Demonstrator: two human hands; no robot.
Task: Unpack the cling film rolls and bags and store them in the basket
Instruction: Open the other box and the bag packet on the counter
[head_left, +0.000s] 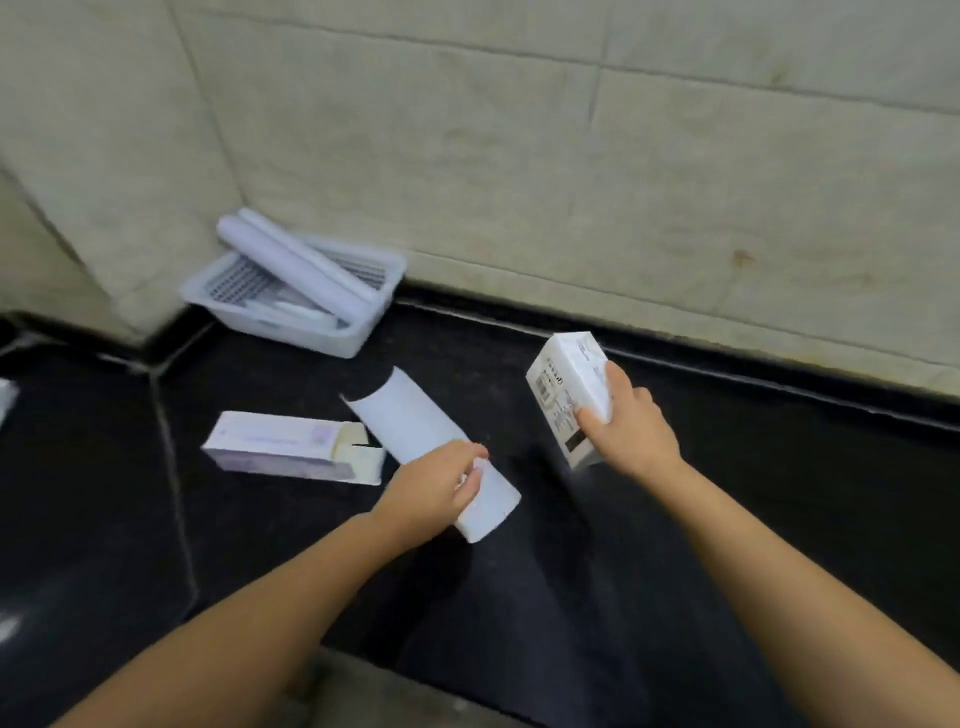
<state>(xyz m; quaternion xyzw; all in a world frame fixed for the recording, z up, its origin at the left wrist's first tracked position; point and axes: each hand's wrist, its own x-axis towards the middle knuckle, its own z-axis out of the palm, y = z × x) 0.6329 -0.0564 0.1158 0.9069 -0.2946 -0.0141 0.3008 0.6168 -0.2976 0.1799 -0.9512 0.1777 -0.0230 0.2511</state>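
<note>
A white slotted basket (332, 340) sits in the counter's back corner, with two white cling film rolls (291, 262) leaning across it and smaller white pieces lying inside. My left hand (434, 491) grips the near end of a long white sleeve-like package (410, 421) that lies slanted on the black counter. My right hand (631, 423) holds a white printed box (563, 387) lifted above the counter, tilted. An opened long white box (283, 444) lies flat to the left, its flap end beside the sleeve.
The black counter (571, 597) runs along a beige tiled wall (571, 182) with a raised dark ledge at its foot. A seam crosses the counter on the left. A white object (6, 397) shows at the far left edge.
</note>
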